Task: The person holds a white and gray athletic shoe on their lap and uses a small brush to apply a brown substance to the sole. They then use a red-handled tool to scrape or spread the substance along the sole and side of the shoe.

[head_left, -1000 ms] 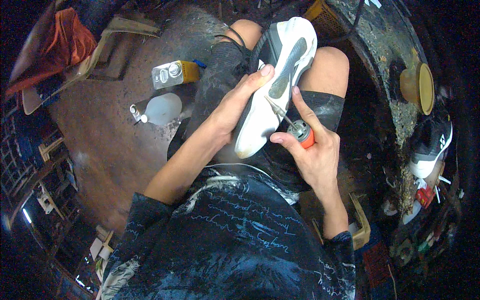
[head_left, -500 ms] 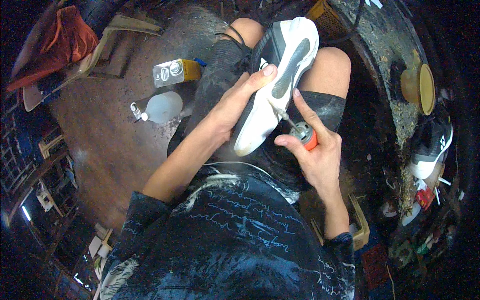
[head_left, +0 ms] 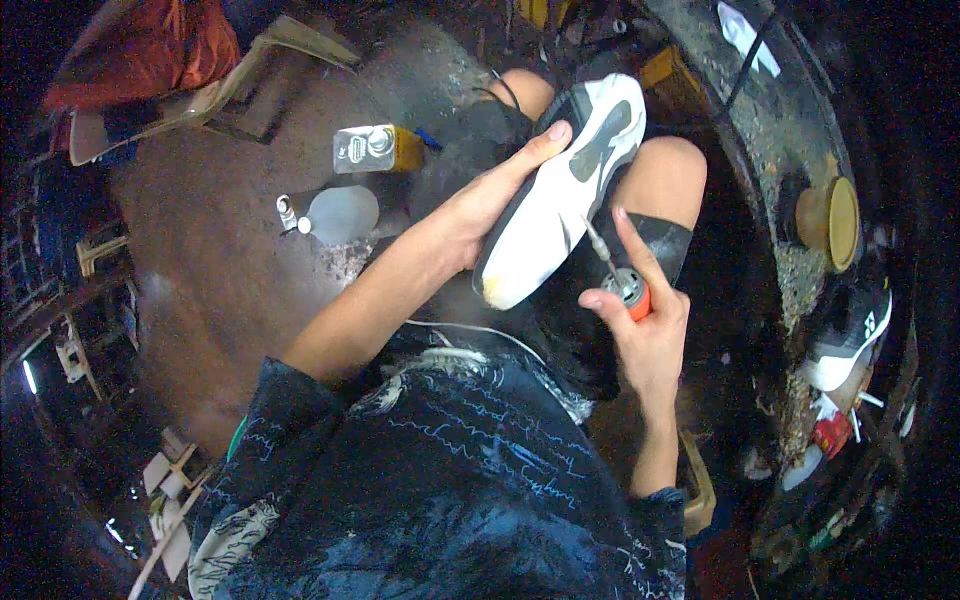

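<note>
Above my lap, my left hand (head_left: 492, 205) grips a black-and-white sports shoe (head_left: 540, 232) with its white and grey sole turned up. The thumb lies along the sole's edge and the other fingers are hidden behind the shoe. The toe, with a yellowish patch, points down toward my shirt. My right hand (head_left: 655, 325) is wrapped round a small motor-like rotary tool (head_left: 628, 290) with an orange body and a grey end, index finger stretched along it. Its thin shaft reaches up to the sole's right edge; whether the tip touches is too blurred to tell.
On the floor at left stand a yellow-and-silver metal can (head_left: 378, 149) and a translucent plastic bottle (head_left: 342, 214). A dusty bench (head_left: 745, 130) curves along the right, with a yellowish round container (head_left: 840, 225) and a second shoe (head_left: 852, 345). A red cloth-covered chair (head_left: 150, 60) is at far left.
The shoe has turned so its sole faces up more. The tool's shaft now points more steeply toward the sole's edge. The whole view has shifted a little.
</note>
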`<state>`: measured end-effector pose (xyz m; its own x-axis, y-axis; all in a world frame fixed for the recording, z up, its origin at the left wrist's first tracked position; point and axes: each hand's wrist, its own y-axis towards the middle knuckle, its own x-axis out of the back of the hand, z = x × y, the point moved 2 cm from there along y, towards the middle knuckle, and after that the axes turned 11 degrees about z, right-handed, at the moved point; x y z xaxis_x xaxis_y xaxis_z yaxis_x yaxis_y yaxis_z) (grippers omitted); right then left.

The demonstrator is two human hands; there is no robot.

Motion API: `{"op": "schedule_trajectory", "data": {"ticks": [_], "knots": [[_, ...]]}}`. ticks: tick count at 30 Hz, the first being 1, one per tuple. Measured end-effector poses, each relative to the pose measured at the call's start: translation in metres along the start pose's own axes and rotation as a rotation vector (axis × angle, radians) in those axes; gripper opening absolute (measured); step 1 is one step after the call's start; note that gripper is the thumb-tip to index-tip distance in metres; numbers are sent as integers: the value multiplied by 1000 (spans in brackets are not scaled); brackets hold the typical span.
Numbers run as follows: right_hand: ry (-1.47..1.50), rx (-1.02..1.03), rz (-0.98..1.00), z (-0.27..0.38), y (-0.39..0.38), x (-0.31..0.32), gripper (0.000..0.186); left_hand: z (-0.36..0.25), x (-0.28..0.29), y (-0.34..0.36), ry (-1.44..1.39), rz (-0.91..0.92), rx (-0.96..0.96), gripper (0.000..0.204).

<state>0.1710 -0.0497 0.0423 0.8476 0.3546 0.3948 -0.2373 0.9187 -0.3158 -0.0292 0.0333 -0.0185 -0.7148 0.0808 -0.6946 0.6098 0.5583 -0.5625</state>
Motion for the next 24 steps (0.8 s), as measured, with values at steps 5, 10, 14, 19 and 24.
{"op": "schedule_trajectory", "data": {"ticks": [5,10,14,19,24], "knots": [[-19,-155,123,17,-2,-7,88,-23,2,-12,-58,41,5,72],[173,-1,135,28,23,-20,90,-41,7,-23,-81,109,-6,68],[205,-10,132,33,32,-21,84,-43,9,-25,-204,197,-15,65],[136,-35,102,40,37,-24,81,-43,16,-23,-211,209,-34,60],[162,-125,126,43,36,-23,81,-42,15,-17,-227,214,-54,59]]}}
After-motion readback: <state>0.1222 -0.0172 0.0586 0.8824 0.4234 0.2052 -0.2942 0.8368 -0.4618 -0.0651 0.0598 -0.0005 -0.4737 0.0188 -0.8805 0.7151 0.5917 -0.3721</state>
